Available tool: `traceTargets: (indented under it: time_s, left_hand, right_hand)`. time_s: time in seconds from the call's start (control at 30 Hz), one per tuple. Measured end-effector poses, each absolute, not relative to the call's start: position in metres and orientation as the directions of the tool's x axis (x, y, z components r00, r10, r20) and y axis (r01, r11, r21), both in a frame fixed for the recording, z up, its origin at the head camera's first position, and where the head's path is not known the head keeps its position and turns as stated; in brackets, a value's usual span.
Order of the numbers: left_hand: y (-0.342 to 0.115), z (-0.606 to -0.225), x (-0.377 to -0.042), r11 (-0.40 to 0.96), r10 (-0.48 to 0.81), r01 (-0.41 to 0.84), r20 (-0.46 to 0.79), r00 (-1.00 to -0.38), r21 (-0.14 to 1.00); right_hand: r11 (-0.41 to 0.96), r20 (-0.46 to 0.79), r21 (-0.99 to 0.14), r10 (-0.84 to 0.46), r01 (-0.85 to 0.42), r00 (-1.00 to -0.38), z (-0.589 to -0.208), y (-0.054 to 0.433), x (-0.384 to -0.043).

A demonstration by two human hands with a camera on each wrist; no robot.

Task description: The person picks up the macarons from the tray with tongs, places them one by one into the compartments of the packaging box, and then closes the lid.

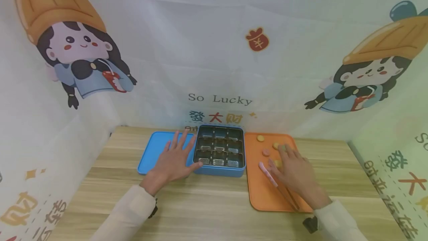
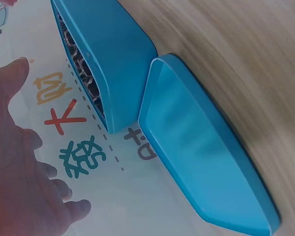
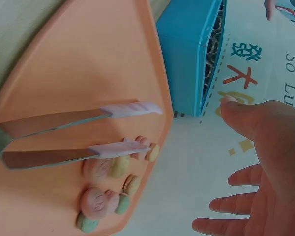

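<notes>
My left hand [image 1: 173,161], fingers spread, hovers over a light blue lid [image 1: 150,153] and beside a blue tin box [image 1: 219,171]. A clear insert [image 1: 219,146] divides the box into several compartments. Over the orange tray [image 1: 259,198] is my right hand [image 1: 299,172], its fingers extended and holding nothing. Below that hand, tongs [image 3: 54,124] with pale pink tips lie on the tray, their arms apart. Small pink, yellow and green macarons [image 3: 94,202] cluster near the tray's far end; in the head view my right hand hides some of them.
The lid, box and tray stand side by side on a wood-grain table [image 1: 200,207]. A white printed cloth [image 1: 207,58] rises behind and at both sides. Dark bands [image 1: 311,224] show at the cuffs of both pale sleeves [image 1: 337,220].
</notes>
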State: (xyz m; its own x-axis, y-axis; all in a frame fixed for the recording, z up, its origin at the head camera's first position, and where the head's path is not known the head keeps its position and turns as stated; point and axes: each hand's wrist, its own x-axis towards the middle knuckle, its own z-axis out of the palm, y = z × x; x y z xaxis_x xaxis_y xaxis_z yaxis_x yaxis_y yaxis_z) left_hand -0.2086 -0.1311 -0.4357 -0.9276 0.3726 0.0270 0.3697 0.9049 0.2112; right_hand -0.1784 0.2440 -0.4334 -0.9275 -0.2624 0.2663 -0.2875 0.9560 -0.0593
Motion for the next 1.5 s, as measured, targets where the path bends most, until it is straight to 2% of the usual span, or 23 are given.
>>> traceTargets:
  time_s: [0.17,0.47,0.63,0.73,0.93,1.13,1.37,1.5]
  left_hand:
    - [-0.13,-0.438,-0.208,0.9,0.373,0.369,0.028,-0.928,0.232]
    - [-0.128,-0.446,-0.209,0.894,0.376,0.372,0.03,-0.926,0.25]
    - [-0.126,-0.448,-0.211,0.89,0.374,0.367,0.025,-0.927,0.27]
    - [-0.124,-0.452,-0.211,0.882,0.361,0.344,0.01,-0.933,0.323]
    - [-0.123,-0.463,-0.211,0.83,0.315,0.253,-0.043,-0.948,0.498]
    - [-0.121,-0.474,-0.213,0.788,0.291,0.204,-0.06,-0.955,0.581]
    - [-0.115,-0.484,-0.218,0.676,0.256,0.179,0.0,-0.967,0.715]
    - [-0.111,-0.488,-0.221,0.634,0.224,0.15,0.006,-0.975,0.759]
  right_hand:
    - [0.963,0.244,-0.034,-0.253,-0.269,-0.936,-0.436,0.25,-0.174]
    - [0.951,0.288,-0.005,-0.295,-0.309,-0.911,-0.448,0.261,-0.17]
    - [0.961,0.18,-0.063,-0.256,-0.271,-0.95,-0.449,0.265,-0.166]
    - [0.969,0.099,-0.088,-0.222,-0.231,-0.97,-0.452,0.266,-0.163]
    - [0.971,-0.008,-0.136,-0.2,-0.197,-0.98,-0.458,0.267,-0.152]
    - [0.971,-0.106,-0.178,-0.183,-0.162,-0.977,-0.462,0.266,-0.147]
    - [0.956,-0.009,-0.186,-0.231,-0.225,-0.973,-0.475,0.267,-0.146]
    - [0.955,0.004,-0.205,-0.22,-0.216,-0.976,-0.482,0.268,-0.146]
